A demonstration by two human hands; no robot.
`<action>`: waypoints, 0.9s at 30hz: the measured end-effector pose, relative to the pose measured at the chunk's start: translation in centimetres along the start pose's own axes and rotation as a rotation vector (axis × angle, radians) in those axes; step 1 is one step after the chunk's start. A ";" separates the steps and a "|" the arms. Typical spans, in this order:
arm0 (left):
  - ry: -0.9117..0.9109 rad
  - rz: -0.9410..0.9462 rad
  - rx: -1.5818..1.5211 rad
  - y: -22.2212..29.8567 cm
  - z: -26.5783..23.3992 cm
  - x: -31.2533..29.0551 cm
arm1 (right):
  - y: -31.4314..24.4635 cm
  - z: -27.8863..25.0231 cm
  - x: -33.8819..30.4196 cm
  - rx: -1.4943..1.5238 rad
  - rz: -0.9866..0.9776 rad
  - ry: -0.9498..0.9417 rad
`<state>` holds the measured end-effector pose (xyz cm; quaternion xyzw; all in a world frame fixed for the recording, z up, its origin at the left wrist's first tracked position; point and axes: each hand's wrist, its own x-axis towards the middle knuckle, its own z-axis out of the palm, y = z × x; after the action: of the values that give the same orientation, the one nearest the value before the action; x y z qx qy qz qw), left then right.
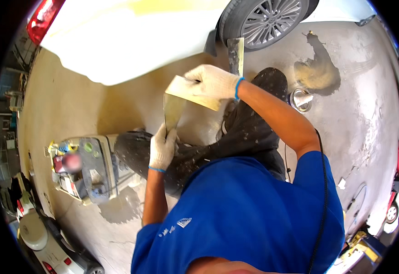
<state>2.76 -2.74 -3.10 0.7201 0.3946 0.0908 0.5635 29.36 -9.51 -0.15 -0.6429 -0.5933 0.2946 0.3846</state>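
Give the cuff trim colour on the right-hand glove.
The right-hand glove has blue cuff trim; head view shows it.

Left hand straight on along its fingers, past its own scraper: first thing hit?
Likely the pale spreader in the right hand: the left hand's scraper already meets its lower edge in view. Depth unclear.

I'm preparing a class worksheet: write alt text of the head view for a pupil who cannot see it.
A gloved left hand grips a flat blade and a gloved right hand a yellowish plate, the two pieces appearing to meet. A blue shirt fills the foreground; beyond the hands stands a white car.
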 end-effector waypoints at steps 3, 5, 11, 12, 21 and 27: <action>0.049 0.176 0.167 0.3 0.2 -0.2 | 2.7 0.0 -0.8 -0.192 0.211 -0.154; 0.136 0.325 0.248 -0.2 -0.2 -0.1 | 3.2 0.2 -2.4 -0.213 0.228 -0.057; 0.009 -0.069 -0.147 -1.8 1.2 0.4 | -3.5 5.1 -5.2 -0.519 -0.157 0.604; -0.028 -0.116 -0.200 -1.6 1.8 0.1 | -4.7 6.3 -5.6 -0.683 -0.250 0.514; -0.030 -0.057 -0.247 -0.5 4.9 -0.6 | -3.5 8.5 -4.3 -0.577 -0.164 0.414; 0.061 -0.010 -0.264 0.7 4.1 -1.1 | 1.7 4.9 -2.5 -0.496 0.143 0.502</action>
<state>4.70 -6.57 -3.58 0.6347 0.3998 0.1612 0.6413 25.89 -11.24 -4.42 -0.8088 -0.4873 0.0006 0.3292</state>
